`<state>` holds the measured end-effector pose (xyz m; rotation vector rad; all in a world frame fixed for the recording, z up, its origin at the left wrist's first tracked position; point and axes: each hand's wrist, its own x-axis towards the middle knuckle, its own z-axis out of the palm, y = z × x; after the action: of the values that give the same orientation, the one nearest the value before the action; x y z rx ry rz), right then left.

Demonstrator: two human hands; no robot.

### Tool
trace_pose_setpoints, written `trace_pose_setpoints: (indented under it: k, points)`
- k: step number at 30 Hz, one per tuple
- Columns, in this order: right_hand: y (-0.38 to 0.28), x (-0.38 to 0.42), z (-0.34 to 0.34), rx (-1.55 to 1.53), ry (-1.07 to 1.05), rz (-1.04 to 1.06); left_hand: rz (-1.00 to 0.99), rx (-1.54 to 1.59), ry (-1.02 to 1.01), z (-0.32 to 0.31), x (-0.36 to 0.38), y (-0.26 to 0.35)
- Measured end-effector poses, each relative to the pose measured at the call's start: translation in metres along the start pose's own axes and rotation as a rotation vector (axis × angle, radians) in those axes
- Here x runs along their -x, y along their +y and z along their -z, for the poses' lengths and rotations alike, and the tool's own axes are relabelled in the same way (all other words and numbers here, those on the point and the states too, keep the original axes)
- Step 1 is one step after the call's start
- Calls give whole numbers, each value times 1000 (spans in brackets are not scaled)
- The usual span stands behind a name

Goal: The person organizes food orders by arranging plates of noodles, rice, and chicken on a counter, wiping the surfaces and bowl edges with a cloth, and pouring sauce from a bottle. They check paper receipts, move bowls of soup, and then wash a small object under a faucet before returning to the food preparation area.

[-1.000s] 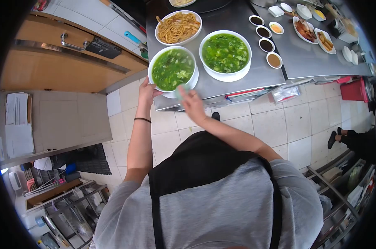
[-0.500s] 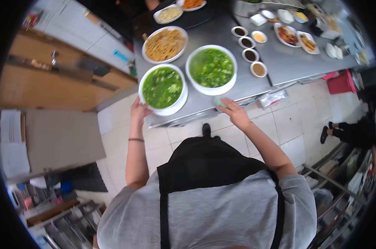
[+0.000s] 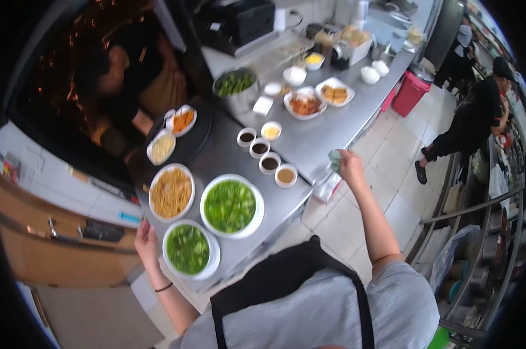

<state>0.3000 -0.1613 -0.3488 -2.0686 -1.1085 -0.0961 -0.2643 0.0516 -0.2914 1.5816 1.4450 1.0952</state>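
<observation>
My right hand [image 3: 351,167] pinches a small pale green cloth [image 3: 334,160] in the air by the counter's front edge. On the far left, my left hand [image 3: 147,239] is raised with loosely parted fingers and holds nothing. Closest to it are a white bowl of green soup [image 3: 187,249] and a white plate of noodles [image 3: 171,192]. A second, larger bowl of green soup [image 3: 230,203] stands just behind the first. Several small sauce cups [image 3: 269,163] form a slanting row to the right of the bowls.
Side dishes [image 3: 305,104] and a metal pot of greens [image 3: 235,84] stand farther back on the steel counter [image 3: 327,136]. Across the counter a person [image 3: 141,70] leans over two small plates. A red bin [image 3: 411,93] and another person [image 3: 472,116] are at right.
My view has swung toward the right. My left hand has come off the rim of the nearer soup bowl. My right hand has lifted the cloth from the counter edge and carried it right.
</observation>
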Motion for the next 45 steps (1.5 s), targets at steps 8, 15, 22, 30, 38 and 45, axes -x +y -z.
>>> trace_pose_setpoints:
  k: [8, 15, 22, 30, 38, 45]
  points:
    - [61, -147, -38, 89, -322, 422, -300, 109, -244, -238, -21, 175]
    - [105, -401, 22, -252, -119, 412, -112, 246, -143, -398, -29, 245]
    - [143, -619, 56, -830, 277, 318, -12, 206, -68, -493, 30, 305]
    - [146, -704, 127, -1301, 263, 302, -171, 192, -6, -521, 60, 282]
    - [146, -692, 157, -1164, 133, 447, -86, 57, 82, -524, 99, 270]
    - [138, -649, 153, -1688, -376, 261, -102, -30, 98, -539, 118, 263]
